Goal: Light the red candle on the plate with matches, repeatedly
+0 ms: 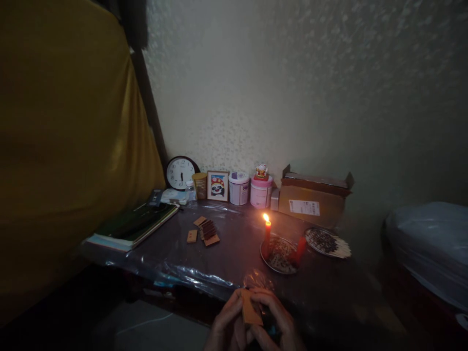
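Observation:
A small tan matchbox (250, 310) is held between both hands, low in the view at the table's front edge. My left hand (228, 319) grips its left side with bent fingers. On the other side, my right hand (275, 317) closes its fingers and thumb around it. Beyond my hands a lit red candle (267, 239) stands upright on a round metal plate (274, 267) strewn with small bits. A second red candle (301, 248), unlit, leans at the plate's right. More matchboxes (208, 230) lie in a loose pile to the left, some showing dark brown sides.
A second plate (321, 243) holds many dark-tipped matchsticks. Along the wall stand a clock (180, 173), a framed panda picture (218, 186), two tubs (239, 190) and an open carton (310, 202). Books (137, 225) lie left beside a yellow curtain (73, 126). The light is dim.

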A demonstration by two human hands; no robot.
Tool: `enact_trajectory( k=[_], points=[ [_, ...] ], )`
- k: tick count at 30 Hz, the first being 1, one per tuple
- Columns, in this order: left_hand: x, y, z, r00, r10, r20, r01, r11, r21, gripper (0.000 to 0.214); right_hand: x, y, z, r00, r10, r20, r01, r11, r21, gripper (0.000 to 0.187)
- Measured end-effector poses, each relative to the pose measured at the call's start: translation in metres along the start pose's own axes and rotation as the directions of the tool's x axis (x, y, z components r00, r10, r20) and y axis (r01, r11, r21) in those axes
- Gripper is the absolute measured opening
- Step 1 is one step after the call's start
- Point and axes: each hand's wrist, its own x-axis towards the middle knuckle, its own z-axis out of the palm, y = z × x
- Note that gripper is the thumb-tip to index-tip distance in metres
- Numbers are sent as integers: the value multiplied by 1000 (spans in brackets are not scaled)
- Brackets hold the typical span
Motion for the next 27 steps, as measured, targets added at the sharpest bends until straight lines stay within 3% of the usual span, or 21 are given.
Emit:
enact_trajectory(
  k=[11,27],
  points=[
    [5,-3,-13,998,-15,58,12,999,46,26,-1,0,-1,1000,-4,-14,3,1000,-13,35],
    [3,-2,-9,998,-10,66,7,999,48,25,-3,5,-1,1000,20,-7,-20,999,-33,35]
  ],
)
